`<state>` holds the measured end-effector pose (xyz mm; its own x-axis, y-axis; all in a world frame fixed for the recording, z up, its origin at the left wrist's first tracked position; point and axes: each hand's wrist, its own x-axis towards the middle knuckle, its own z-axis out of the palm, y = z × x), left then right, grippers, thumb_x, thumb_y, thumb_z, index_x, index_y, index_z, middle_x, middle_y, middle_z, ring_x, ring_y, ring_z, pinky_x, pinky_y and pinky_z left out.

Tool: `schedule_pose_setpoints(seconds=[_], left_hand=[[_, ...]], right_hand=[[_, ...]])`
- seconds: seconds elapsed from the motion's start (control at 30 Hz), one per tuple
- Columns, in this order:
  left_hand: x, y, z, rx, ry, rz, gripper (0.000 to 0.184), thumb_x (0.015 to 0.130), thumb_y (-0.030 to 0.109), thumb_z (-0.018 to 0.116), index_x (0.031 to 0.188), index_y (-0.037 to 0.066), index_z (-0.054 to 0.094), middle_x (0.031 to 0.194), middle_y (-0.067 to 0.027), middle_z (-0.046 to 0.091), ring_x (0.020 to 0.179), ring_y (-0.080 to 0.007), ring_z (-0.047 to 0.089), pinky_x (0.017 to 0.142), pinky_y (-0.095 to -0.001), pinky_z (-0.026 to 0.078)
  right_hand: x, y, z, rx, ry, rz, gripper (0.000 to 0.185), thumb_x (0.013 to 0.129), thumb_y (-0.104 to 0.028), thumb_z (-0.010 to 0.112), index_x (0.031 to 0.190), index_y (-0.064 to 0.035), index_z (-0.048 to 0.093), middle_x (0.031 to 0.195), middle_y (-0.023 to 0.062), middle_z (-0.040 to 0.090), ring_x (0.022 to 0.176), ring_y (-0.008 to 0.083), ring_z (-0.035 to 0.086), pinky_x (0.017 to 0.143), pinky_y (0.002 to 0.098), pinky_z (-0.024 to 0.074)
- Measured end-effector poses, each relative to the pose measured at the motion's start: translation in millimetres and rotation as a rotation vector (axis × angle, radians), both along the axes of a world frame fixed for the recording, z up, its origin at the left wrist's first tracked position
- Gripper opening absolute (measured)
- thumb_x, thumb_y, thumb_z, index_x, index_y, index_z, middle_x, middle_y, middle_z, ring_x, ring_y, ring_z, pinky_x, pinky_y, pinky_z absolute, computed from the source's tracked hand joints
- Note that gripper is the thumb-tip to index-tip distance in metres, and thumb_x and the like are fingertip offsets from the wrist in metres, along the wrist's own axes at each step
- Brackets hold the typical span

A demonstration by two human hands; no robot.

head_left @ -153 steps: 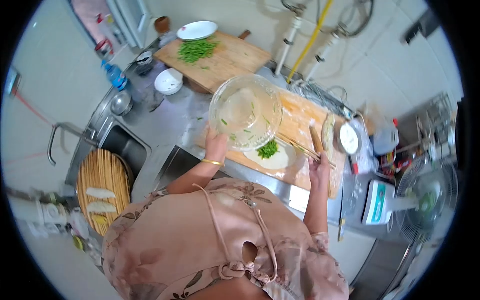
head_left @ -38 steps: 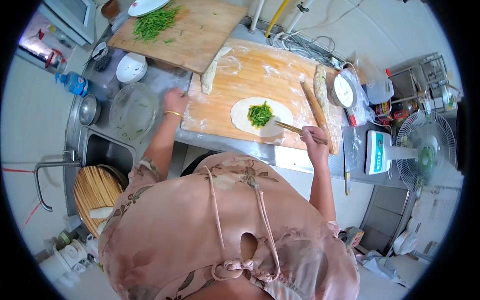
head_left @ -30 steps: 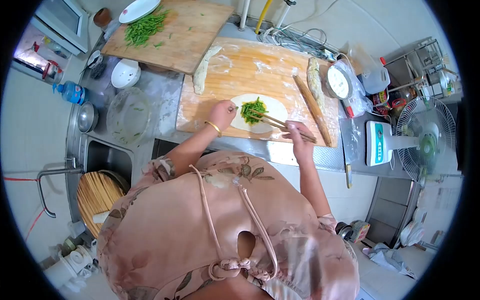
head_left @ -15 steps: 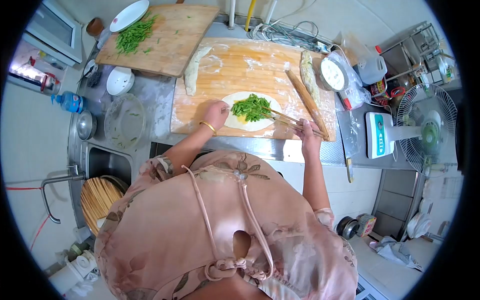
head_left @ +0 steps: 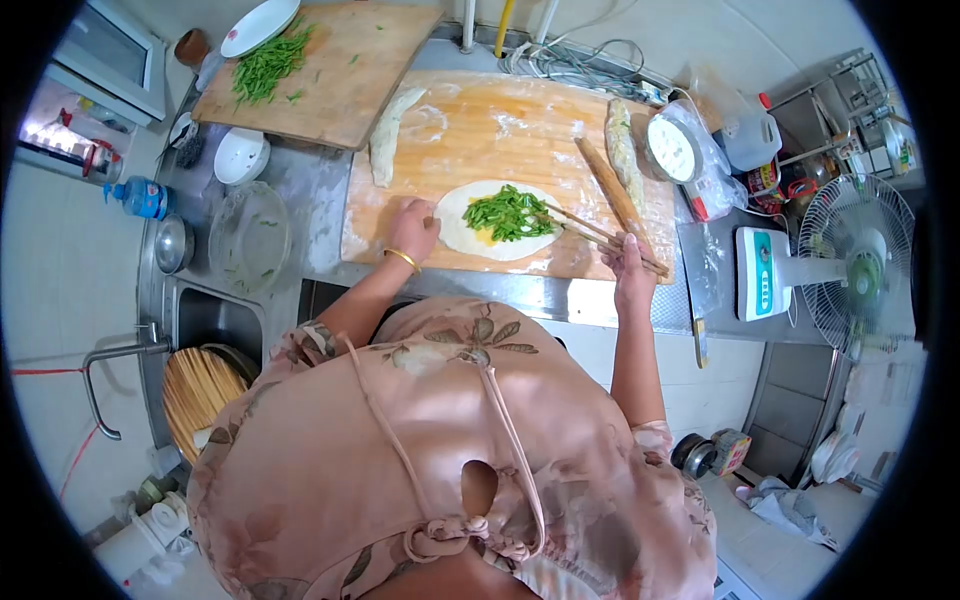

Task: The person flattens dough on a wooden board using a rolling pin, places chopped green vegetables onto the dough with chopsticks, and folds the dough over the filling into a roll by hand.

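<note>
A flat round sheet of dough [head_left: 458, 237] lies on the floured wooden board, with chopped green vegetable [head_left: 507, 213] heaped on it and a little yellow beneath. My right hand [head_left: 633, 272] is closed around a pair of chopsticks [head_left: 592, 232], whose tips reach the right side of the greens. At the dough's left edge rests my left hand [head_left: 413, 228], its fingers curled together; whether they pinch the edge is hidden. A rolling pin [head_left: 611, 186] lies slanted just beyond my right hand. Long filled dough rolls lie at the board's left [head_left: 388, 140] and right [head_left: 623, 150].
The floured board [head_left: 500, 110] spans the counter. A second board [head_left: 345, 70] overlaps its back left corner, carrying more greens [head_left: 268, 68] and a white plate [head_left: 258, 28]. To the right are a bowl of white flour [head_left: 671, 148], a knife [head_left: 700, 340] and a scale [head_left: 762, 272].
My right hand and the chopsticks have drawn slightly right. My left hand has shifted a little left along the dough's edge. The dough and greens look much the same.
</note>
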<state>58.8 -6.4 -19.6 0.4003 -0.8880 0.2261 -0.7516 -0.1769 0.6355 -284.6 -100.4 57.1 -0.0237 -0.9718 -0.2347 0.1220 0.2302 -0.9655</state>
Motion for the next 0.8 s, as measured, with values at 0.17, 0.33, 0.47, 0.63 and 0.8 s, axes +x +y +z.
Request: schedule_pose_setpoints(seconds=[0.17,0.33,0.47,0.63,0.8], left_hand=[[1.9,-2.0,-2.4,0.122,0.182,0.071,0.031,0.07,0.011,0.072,0.099,0.001,0.064,0.093,-0.0149,0.065,0.081,-0.0241,0.065,0.072,-0.0331,0.053],[2.4,-6.7,2.7,0.23,0.447,0.123,0.034,0.073,0.013,0.073,0.102,-0.001,0.062,0.096,-0.0122,0.067,0.08,-0.0195,0.067,0.074,-0.0306,0.053],[5.3,-4.7,-2.6,0.197,0.562,0.132,0.036,0.074,0.013,0.073,0.105,-0.002,0.062,0.095,-0.0119,0.068,0.084,-0.0176,0.066,0.077,-0.0293,0.052],[8.4,-2.5,-8.6,0.235,0.589,0.105,0.037,0.074,0.013,0.073,0.107,-0.002,0.062,0.094,-0.0111,0.068,0.085,-0.017,0.065,0.077,-0.0293,0.052],[5.5,-3.5,-4.0,0.251,0.576,0.093,0.036,0.074,0.013,0.074,0.105,-0.002,0.062,0.092,-0.0101,0.068,0.082,-0.0159,0.064,0.075,-0.0289,0.052]], right_hand=[[55.2,24.6,24.7,-0.776,0.663,0.279,0.013,0.085,-0.008,0.062,0.096,0.0004,0.062,0.09,0.0131,0.062,0.079,0.0257,0.063,0.065,0.0345,0.0517],[101.1,65.8,37.0,-0.887,0.697,0.607,0.023,0.075,0.003,0.064,0.097,-0.0009,0.061,0.092,0.0156,0.058,0.08,0.0335,0.058,0.066,0.04,0.0503],[108.7,62.6,51.7,-0.871,0.624,0.636,0.017,0.078,0.004,0.063,0.094,-0.0009,0.061,0.091,0.0155,0.058,0.079,0.0318,0.059,0.066,0.0385,0.0503],[102.9,60.5,55.1,-0.753,0.588,0.499,0.011,0.082,0.002,0.062,0.092,-0.0008,0.061,0.088,0.0157,0.059,0.077,0.0305,0.061,0.066,0.0366,0.0503],[115.2,66.5,41.2,-0.796,0.495,0.585,0.011,0.083,0.001,0.062,0.093,-0.0013,0.062,0.092,0.0171,0.061,0.081,0.0324,0.062,0.07,0.0363,0.0507]])
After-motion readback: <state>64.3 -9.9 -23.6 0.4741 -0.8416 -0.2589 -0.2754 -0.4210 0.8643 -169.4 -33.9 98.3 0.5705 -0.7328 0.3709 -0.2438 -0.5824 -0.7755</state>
